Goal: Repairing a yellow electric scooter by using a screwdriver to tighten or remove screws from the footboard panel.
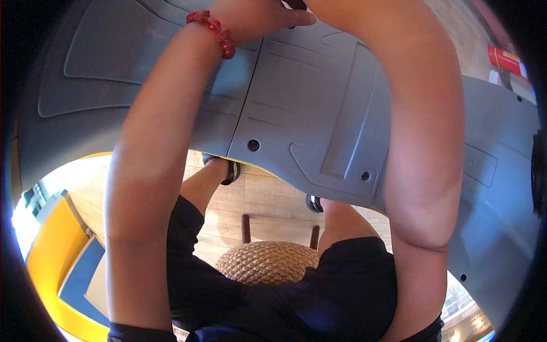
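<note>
grey plastic panel (307, 108) under left hand (256, 17) fingertips

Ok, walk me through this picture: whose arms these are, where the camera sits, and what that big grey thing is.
There is no machine here. The camera is worn on a person's head and looks down, so both bare forearms rise from the lower edge; its fisheye lens bends straight edges.

The left hand, with a red bead bracelet on its wrist, rests on a large grey moulded plastic panel at the top of the view. The right hand is cut off by the top edge, so its grip cannot be seen.

The panel has a seam down the middle and round screw holes. Below it you see the person's dark shorts, sandalled feet, a woven round stool and a wooden floor. A red cylinder stands at far right.
</note>
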`<state>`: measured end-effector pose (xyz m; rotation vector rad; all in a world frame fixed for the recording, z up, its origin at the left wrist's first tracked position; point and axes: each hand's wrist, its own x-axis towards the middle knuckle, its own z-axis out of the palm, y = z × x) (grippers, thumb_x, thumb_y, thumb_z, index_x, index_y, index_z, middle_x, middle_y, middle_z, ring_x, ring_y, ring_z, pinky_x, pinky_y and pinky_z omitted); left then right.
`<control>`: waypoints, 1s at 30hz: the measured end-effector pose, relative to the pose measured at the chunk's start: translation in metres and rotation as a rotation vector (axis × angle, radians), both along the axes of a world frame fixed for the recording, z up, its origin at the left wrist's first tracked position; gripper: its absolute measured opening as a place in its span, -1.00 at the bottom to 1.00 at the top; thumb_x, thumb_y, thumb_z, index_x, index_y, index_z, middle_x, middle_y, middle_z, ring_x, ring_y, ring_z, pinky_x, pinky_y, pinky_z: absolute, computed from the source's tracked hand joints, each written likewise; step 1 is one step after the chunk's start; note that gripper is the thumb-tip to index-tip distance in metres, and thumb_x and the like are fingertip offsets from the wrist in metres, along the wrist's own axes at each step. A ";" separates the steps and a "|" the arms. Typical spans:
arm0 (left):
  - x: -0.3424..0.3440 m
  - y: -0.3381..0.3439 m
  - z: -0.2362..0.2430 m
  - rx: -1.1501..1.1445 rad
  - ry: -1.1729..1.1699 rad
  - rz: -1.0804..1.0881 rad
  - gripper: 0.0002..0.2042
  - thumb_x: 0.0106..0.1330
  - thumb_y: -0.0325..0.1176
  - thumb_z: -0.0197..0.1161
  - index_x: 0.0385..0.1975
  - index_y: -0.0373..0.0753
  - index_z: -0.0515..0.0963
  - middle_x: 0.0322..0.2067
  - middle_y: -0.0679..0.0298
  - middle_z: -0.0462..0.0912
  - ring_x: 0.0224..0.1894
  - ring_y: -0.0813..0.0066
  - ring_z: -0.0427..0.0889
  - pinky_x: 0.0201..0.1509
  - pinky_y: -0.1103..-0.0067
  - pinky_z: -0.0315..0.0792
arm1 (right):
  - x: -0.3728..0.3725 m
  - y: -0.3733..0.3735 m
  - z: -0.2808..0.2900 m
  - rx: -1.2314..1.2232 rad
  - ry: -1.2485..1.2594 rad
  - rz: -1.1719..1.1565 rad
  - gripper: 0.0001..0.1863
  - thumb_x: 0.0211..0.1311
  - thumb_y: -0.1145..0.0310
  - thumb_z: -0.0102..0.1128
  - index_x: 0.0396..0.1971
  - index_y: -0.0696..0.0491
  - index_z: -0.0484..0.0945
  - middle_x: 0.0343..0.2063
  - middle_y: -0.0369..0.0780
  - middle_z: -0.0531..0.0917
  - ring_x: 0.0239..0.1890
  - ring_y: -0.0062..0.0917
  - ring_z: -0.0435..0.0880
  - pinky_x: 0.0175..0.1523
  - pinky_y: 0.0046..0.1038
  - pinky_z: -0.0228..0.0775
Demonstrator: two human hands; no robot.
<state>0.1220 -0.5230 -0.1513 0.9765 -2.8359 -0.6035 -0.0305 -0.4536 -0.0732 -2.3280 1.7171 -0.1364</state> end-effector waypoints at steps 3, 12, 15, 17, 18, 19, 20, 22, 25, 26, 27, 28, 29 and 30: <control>0.003 0.005 0.015 0.315 0.060 0.133 -0.77 0.33 -0.34 0.28 -0.16 -0.37 0.69 -0.18 -0.11 0.75 -0.14 0.06 0.74 0.02 0.36 0.57 | 0.000 0.000 0.001 0.003 0.005 0.000 -0.75 0.39 0.34 0.20 -0.24 0.25 0.70 -0.35 -0.10 0.74 -0.41 -0.43 0.73 -0.25 -0.41 0.56; -0.004 0.003 0.025 0.552 0.354 0.180 -0.80 0.33 -0.43 0.32 -0.14 -0.40 0.68 -0.29 0.11 0.78 -0.24 0.39 0.72 -0.04 0.44 0.58 | -0.003 0.002 0.015 0.001 0.012 -0.028 -0.75 0.38 0.34 0.20 -0.24 0.25 0.70 -0.35 -0.10 0.74 -0.42 -0.44 0.73 -0.26 -0.42 0.56; -0.013 0.004 0.033 0.573 0.452 0.049 -0.79 0.32 -0.44 0.34 -0.13 -0.41 0.67 -0.31 0.15 0.77 -0.26 0.43 0.70 -0.09 0.45 0.57 | -0.012 0.007 0.037 -0.009 0.015 -0.068 -0.75 0.38 0.34 0.20 -0.24 0.25 0.70 -0.35 -0.11 0.74 -0.43 -0.45 0.73 -0.27 -0.42 0.56; -0.024 0.001 0.045 0.566 0.287 0.016 -0.79 0.33 -0.43 0.33 -0.14 -0.42 0.66 -0.32 0.14 0.76 -0.27 0.43 0.69 -0.11 0.45 0.56 | -0.024 0.014 0.057 -0.026 0.008 -0.152 -0.75 0.38 0.34 0.20 -0.24 0.25 0.70 -0.35 -0.11 0.74 -0.43 -0.45 0.73 -0.27 -0.42 0.56; -0.033 0.004 0.047 0.569 0.331 0.000 -0.80 0.32 -0.43 0.33 -0.16 -0.42 0.66 -0.33 0.12 0.76 -0.27 0.39 0.70 -0.13 0.44 0.55 | -0.030 0.018 0.064 -0.035 0.007 -0.207 -0.75 0.38 0.34 0.21 -0.24 0.25 0.70 -0.36 -0.11 0.74 -0.43 -0.45 0.73 -0.27 -0.42 0.56; -0.044 0.008 0.047 0.573 0.377 -0.018 -0.81 0.32 -0.42 0.33 -0.18 -0.42 0.66 -0.34 0.10 0.75 -0.28 0.36 0.70 -0.14 0.42 0.55 | -0.036 0.021 0.070 -0.036 -0.012 -0.281 -0.75 0.38 0.34 0.21 -0.24 0.25 0.70 -0.36 -0.11 0.74 -0.44 -0.45 0.73 -0.28 -0.43 0.56; -0.056 0.012 0.047 0.569 0.383 -0.037 -0.81 0.32 -0.41 0.32 -0.19 -0.41 0.66 -0.36 0.08 0.75 -0.29 0.32 0.71 -0.15 0.40 0.55 | -0.041 0.027 0.073 -0.038 -0.036 -0.382 -0.75 0.38 0.34 0.21 -0.24 0.25 0.70 -0.36 -0.11 0.74 -0.44 -0.45 0.73 -0.28 -0.43 0.56; -0.084 0.017 0.043 0.548 0.353 -0.083 -0.81 0.31 -0.39 0.32 -0.22 -0.40 0.66 -0.39 0.03 0.74 -0.31 0.24 0.72 -0.16 0.37 0.55 | -0.050 0.039 0.067 -0.080 -0.104 -0.584 -0.71 0.38 0.30 0.20 -0.30 0.26 0.67 -0.51 -0.12 0.70 -0.48 -0.47 0.70 -0.32 -0.42 0.52; -0.115 0.023 0.028 0.456 0.380 -0.216 -0.82 0.23 -0.37 0.32 -0.27 -0.33 0.69 -0.39 -0.03 0.73 -0.29 0.03 0.73 -0.13 0.28 0.57 | -0.073 0.057 0.056 -0.049 -0.117 -0.800 -0.68 0.39 0.24 0.19 -0.32 0.25 0.65 -0.56 -0.13 0.69 -0.48 -0.45 0.70 -0.32 -0.41 0.51; -0.127 0.030 0.020 0.357 0.393 -0.252 -0.83 0.21 -0.38 0.32 -0.28 -0.32 0.69 -0.38 -0.03 0.73 -0.28 0.01 0.72 -0.12 0.27 0.57 | -0.081 0.063 0.052 -0.018 -0.120 -0.846 -0.67 0.39 0.22 0.19 -0.29 0.24 0.65 -0.54 -0.13 0.69 -0.47 -0.45 0.71 -0.31 -0.40 0.52; -0.136 0.032 0.015 0.255 0.406 -0.286 -0.84 0.19 -0.39 0.32 -0.28 -0.30 0.69 -0.37 -0.04 0.73 -0.26 -0.02 0.72 -0.11 0.26 0.57 | -0.088 0.065 0.043 0.013 -0.159 -0.861 -0.66 0.39 0.18 0.20 -0.24 0.22 0.65 -0.51 -0.15 0.70 -0.43 -0.46 0.71 -0.29 -0.41 0.52; -0.143 0.033 0.010 0.253 0.273 -0.295 -0.85 0.14 -0.40 0.32 -0.32 -0.28 0.69 -0.34 -0.03 0.73 -0.22 -0.07 0.71 -0.08 0.23 0.57 | -0.094 0.067 0.036 0.042 -0.200 -0.877 -0.63 0.39 0.14 0.21 -0.19 0.20 0.66 -0.49 -0.16 0.70 -0.40 -0.47 0.72 -0.26 -0.41 0.53; -0.147 0.035 0.006 0.273 0.278 -0.312 -0.85 0.14 -0.40 0.33 -0.32 -0.28 0.69 -0.35 -0.03 0.73 -0.22 -0.06 0.72 -0.07 0.24 0.58 | -0.098 0.071 0.030 0.074 -0.241 -0.891 -0.61 0.39 0.10 0.22 -0.13 0.18 0.67 -0.46 -0.17 0.71 -0.36 -0.48 0.73 -0.24 -0.41 0.54; -0.149 0.038 0.002 0.292 0.281 -0.327 -0.85 0.14 -0.40 0.33 -0.32 -0.28 0.69 -0.35 -0.03 0.73 -0.21 -0.05 0.72 -0.07 0.24 0.58 | -0.101 0.075 0.024 0.081 -0.253 -0.920 -0.60 0.41 0.08 0.20 -0.09 0.16 0.66 -0.43 -0.23 0.70 -0.36 -0.61 0.73 -0.28 -0.50 0.54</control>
